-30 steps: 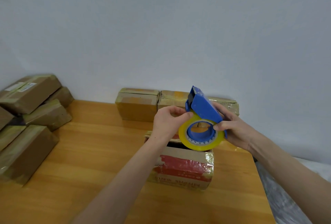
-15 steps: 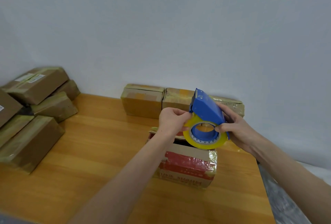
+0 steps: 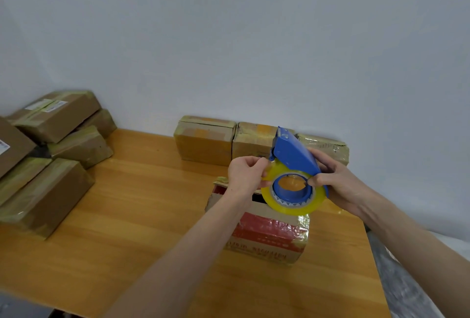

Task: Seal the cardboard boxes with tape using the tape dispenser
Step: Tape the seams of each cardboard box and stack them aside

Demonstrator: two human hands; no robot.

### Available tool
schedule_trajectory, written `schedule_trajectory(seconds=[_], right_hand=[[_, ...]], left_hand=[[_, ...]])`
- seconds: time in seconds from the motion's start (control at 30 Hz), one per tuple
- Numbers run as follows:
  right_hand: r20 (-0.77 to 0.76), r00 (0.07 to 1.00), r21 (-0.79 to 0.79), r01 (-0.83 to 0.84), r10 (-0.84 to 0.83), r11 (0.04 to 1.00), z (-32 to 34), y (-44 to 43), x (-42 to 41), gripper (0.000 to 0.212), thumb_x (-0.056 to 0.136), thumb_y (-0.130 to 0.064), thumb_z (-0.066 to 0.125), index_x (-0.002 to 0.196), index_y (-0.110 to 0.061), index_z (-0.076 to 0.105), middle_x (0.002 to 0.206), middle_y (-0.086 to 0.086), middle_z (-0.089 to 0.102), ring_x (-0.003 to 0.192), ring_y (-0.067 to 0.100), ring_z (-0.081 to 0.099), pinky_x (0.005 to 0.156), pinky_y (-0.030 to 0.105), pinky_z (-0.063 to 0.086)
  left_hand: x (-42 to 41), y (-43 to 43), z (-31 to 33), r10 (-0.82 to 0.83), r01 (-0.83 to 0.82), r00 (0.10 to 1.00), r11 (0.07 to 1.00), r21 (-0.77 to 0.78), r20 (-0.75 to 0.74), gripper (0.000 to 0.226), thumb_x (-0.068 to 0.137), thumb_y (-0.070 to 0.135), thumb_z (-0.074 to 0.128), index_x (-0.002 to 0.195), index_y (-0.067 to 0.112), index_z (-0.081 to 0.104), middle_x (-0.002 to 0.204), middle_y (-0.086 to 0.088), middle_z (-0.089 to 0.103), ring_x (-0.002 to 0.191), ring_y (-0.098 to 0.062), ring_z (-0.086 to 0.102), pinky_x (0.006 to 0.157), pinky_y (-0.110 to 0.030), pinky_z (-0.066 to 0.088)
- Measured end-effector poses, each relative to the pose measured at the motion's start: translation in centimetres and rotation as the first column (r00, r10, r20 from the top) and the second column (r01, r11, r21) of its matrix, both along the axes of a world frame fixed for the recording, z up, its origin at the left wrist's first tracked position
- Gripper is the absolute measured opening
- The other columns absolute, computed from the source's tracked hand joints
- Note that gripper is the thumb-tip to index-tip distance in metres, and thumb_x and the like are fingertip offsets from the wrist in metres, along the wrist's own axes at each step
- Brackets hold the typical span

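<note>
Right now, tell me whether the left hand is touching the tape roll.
Touching. The head view shows the left hand pinching the rim of the yellow tape roll, no gap between them.

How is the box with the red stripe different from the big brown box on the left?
The red-striped box has red print on its side; the brown box is plain. The red-striped box's top gapes open, dark inside; the brown box is closed and taped over. Both are cardboard, with shiny tape, on the wooden table.
</note>
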State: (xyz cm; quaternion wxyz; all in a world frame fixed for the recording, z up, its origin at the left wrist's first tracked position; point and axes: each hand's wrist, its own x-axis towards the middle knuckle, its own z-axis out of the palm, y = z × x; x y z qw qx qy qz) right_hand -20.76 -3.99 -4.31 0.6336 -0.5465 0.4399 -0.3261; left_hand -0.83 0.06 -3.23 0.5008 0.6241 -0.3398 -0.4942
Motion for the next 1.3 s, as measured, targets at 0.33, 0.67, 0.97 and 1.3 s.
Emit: schedule_trajectory(seconds=[0.33,0.67,0.97,1.3], right_hand=[[0.024,1.000,0.028,-0.017,0.017,0.999,-0.1,0.0,-0.1,0.091,0.043,-0.012,0.076,0.131,-0.025,0.059,0.126,0.015,0.061,0.104,0.029,0.062,0.091,0.041,0.051],[0.022,0.999,0.042,-0.023,0.022,0.999,0.2,0.0,-0.5,0.089,0.043,-0.012,0.077,0.129,-0.027,0.060,0.121,0.016,0.063,0.099,0.030,0.064,0.086,0.042,0.053],[-0.015,1.000,0.009,0.018,-0.018,1.000,0.4,0.1,-0.1,0.088,0.040,-0.009,0.076,0.125,-0.025,0.063,0.122,0.017,0.063,0.096,0.027,0.065,0.080,0.037,0.053],[-0.046,0.999,0.028,0.001,0.001,1.000,0.3,0.2,0.4,0.087,0.043,-0.008,0.076,0.126,-0.026,0.062,0.113,0.013,0.065,0.094,0.026,0.064,0.079,0.034,0.057]], left_hand=[[-0.3,0.4,-0.4,0.025,-0.026,0.998,1.000,-0.015,-0.054,0.018,0.095,0.012,0.055,0.080,0.009,0.064,0.066,-0.002,0.051,0.057,-0.010,0.053,0.052,-0.018,0.051],[1.8,0.2,0.5,-0.203,0.209,0.975,0.976,-0.067,0.085,0.014,0.084,0.022,0.073,0.089,0.009,0.070,0.073,-0.004,0.066,0.061,-0.010,0.063,0.057,-0.023,0.056],[1.8,0.1,-0.1,-0.187,0.353,0.773,0.921,-0.166,0.607,0.010,0.089,0.012,0.062,0.080,0.014,0.061,0.069,-0.003,0.066,0.050,-0.012,0.065,0.055,-0.029,0.059],[1.3,0.2,-1.4,-0.089,0.125,0.933,0.989,-0.082,0.348,0.019,0.094,0.013,0.053,0.080,0.005,0.062,0.057,-0.001,0.056,0.039,-0.007,0.053,0.050,-0.021,0.052]])
